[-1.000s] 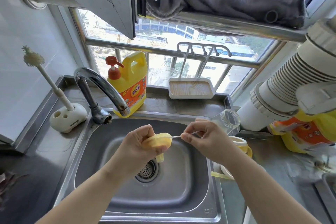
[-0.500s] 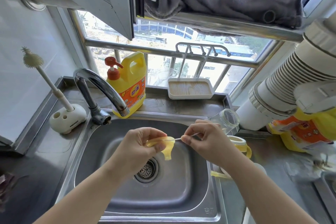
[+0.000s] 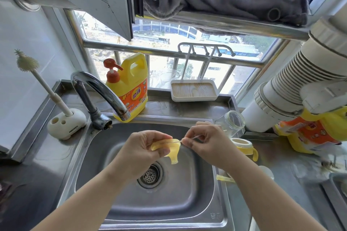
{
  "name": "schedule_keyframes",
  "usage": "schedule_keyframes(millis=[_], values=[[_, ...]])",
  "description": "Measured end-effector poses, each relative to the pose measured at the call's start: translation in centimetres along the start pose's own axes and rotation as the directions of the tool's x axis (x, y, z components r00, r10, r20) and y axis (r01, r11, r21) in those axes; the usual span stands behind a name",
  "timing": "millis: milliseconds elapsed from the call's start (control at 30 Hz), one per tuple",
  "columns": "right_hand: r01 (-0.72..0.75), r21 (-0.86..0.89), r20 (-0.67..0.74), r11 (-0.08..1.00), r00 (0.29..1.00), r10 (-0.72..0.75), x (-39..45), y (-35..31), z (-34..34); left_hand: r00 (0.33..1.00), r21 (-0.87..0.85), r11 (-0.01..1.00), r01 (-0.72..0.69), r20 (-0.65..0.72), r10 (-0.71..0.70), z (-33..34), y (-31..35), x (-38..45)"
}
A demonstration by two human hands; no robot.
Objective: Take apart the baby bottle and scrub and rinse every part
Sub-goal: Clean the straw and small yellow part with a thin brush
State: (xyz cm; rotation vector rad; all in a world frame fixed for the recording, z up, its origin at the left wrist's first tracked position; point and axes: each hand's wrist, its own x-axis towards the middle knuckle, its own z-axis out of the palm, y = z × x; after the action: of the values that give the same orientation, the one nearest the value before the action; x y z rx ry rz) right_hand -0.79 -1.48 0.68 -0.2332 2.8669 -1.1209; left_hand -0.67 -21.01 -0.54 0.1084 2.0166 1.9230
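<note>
Nipple [image 3: 171, 151] now hangs lower from left hand [image 3: 145, 149].

A single wide-angle view from a camera worn on the person's head looks forward and down, close over a steel sink [image 3: 116, 200] (straight edges bow near the frame's borders). A window [image 3: 169, 58] fills the top; both forearms enter from below.
</note>
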Motion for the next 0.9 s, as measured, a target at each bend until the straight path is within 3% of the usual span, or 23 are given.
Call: schedule_keyframes(millis=[333, 567, 667, 767, 900], values=[[-0.026, 0.103, 0.003, 0.994, 1.0, 0.026, -0.2, 0.7, 0.1, 0.999, -0.031, 0.999, 0.017, 0.045, -0.015, -0.2, -0.6, 0.4], [-0.006, 0.007, 0.044, 1.0, 0.999, 0.006, -0.3, -0.3, 0.4, 0.993, 0.262, 0.964, 0.044, 0.093, -0.071, 0.6, -0.9, 1.0], [-0.007, -0.015, 0.043, 1.0, 0.999, 0.008, -0.4, -0.1, 0.2, 0.989, 0.205, 0.979, 0.016, 0.137, -0.045, 0.3, -0.9, 1.0], [-0.044, 0.016, -0.006, 0.999, 0.999, 0.044, -0.7, 1.0, -0.4, 0.995, 0.075, 0.996, 0.056, 0.082, -0.062, -0.3, -0.9, 1.0], [-0.012, 0.032, -0.028, 0.999, 1.0, 0.012, -0.6, 0.1, 0.0, 0.987, -0.057, 0.996, 0.065, 0.15, -0.055, 0.4, -0.9, 0.7]])
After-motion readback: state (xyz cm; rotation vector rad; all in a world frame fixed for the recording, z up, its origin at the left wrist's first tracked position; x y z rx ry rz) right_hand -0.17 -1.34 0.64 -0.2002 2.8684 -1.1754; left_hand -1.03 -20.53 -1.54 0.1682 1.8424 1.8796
